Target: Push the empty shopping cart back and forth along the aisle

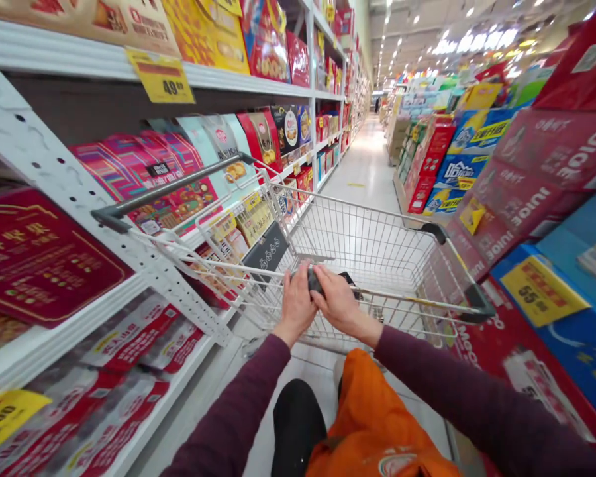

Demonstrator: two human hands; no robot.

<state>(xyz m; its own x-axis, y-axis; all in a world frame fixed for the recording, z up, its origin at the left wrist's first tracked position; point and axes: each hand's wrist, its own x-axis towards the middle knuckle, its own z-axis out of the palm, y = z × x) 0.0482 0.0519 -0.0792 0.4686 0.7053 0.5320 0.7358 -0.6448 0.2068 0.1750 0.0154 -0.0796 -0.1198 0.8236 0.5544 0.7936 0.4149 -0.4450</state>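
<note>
A wire shopping cart point(357, 218) stands crosswise in front of me, with its grey handle bar point(179, 185) at the left. My left hand point(298, 299) and my right hand point(336, 298) meet at the middle of its near side. Both have their fingers closed around a dark grey rounded piece point(315, 281) at the rim; whether it belongs to the cart I cannot tell. Behind the right hand a small black object point(348, 278) shows in part. An orange garment point(377, 411) hangs in front of me, below the hands.
White shelves point(258, 83) with snack packages and yellow price tags run along the left. Stacked red juice boxes point(521, 179) and blue cartons point(459, 169) rise close on the right, near the cart's black corners. A pale-floored aisle point(365, 152) stretches ahead between them.
</note>
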